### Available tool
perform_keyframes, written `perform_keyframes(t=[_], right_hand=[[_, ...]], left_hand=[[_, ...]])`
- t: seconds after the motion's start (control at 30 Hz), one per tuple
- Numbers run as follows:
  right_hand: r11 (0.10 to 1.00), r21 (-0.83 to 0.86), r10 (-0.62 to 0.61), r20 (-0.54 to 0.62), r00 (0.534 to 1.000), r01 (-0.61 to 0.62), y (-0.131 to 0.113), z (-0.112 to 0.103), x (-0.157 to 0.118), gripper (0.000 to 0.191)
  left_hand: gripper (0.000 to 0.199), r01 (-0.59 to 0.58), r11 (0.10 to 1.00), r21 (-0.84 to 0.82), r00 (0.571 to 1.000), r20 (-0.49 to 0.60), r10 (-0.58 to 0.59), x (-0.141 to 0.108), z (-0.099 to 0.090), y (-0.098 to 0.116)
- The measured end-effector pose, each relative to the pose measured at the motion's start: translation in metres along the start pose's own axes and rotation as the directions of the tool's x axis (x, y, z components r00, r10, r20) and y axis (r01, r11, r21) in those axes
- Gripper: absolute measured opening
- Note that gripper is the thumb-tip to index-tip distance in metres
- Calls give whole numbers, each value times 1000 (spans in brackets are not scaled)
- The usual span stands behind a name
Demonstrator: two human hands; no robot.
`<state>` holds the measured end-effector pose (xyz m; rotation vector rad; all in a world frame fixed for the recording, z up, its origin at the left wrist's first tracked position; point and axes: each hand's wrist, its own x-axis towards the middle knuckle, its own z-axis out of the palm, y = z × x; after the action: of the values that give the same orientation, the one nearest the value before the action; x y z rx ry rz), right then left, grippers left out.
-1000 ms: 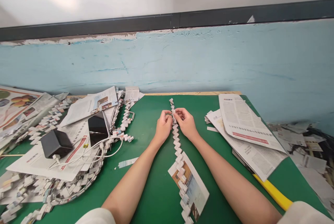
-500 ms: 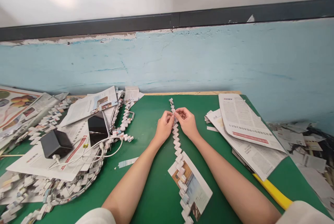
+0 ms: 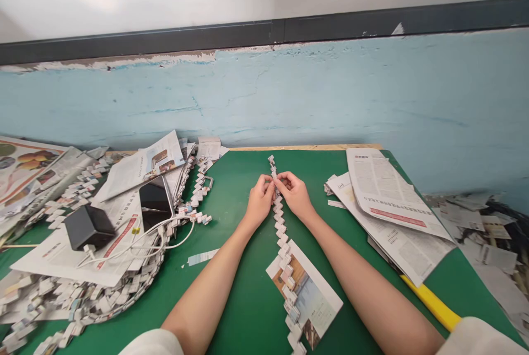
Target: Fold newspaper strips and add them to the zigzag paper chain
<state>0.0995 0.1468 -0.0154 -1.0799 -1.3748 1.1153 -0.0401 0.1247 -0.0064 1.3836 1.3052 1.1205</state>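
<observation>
A zigzag chain of folded newspaper point(image 3: 282, 236) runs from the middle of the green table point(image 3: 237, 283) down to the bottom edge of the view. Near its far end, my left hand point(image 3: 260, 195) pinches it from the left side. From the right, my right hand point(image 3: 292, 192) grips the same spot with thumb and fingers, the two hands nearly touching. The chain's tip sticks out beyond my fingertips. Part of the chain lies over a printed paper piece point(image 3: 316, 294). What exactly sits between the fingertips is hidden.
Left are heaped paper chains point(image 3: 107, 297), newspaper sheets point(image 3: 140, 170), a black block point(image 3: 88, 227), a phone point(image 3: 155, 203) and a white cable point(image 3: 182, 242). Right are newspapers point(image 3: 392, 192) and a yellow object point(image 3: 433, 302). A blue wall point(image 3: 264, 96) stands behind the table.
The printed paper piece under the chain has shifted slightly to the right. My right hand's fingers have moved slightly, while both hands remain at the same part of the chain.
</observation>
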Motion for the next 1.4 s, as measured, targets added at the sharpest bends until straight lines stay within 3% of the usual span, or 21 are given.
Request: perform_keyframes(t=[0.17, 0.33, 0.53, 0.8, 1.4], right_hand=[[992, -77, -101, -72, 992, 96, 2, -1, 2, 36], [998, 42, -48, -11, 999, 49, 1, -3, 1, 32], [985, 136, -102, -13, 995, 103, -4, 0, -4, 28], [983, 143, -117, -15, 993, 118, -9, 0, -9, 32], [966, -100, -236, 46, 971, 240, -13, -3, -12, 22]], left_hand=[[25, 11, 1000, -14, 1000, -17, -12, 0, 1, -2], [24, 3, 1000, 8, 1000, -3, -3, 1, 1, -3], [33, 19, 1000, -14, 999, -31, -20, -1, 2, -1], [40, 0, 1000, -24, 999, -41, -1, -1, 1, -3], [36, 17, 993, -113, 994, -107, -29, 1, 1, -4]])
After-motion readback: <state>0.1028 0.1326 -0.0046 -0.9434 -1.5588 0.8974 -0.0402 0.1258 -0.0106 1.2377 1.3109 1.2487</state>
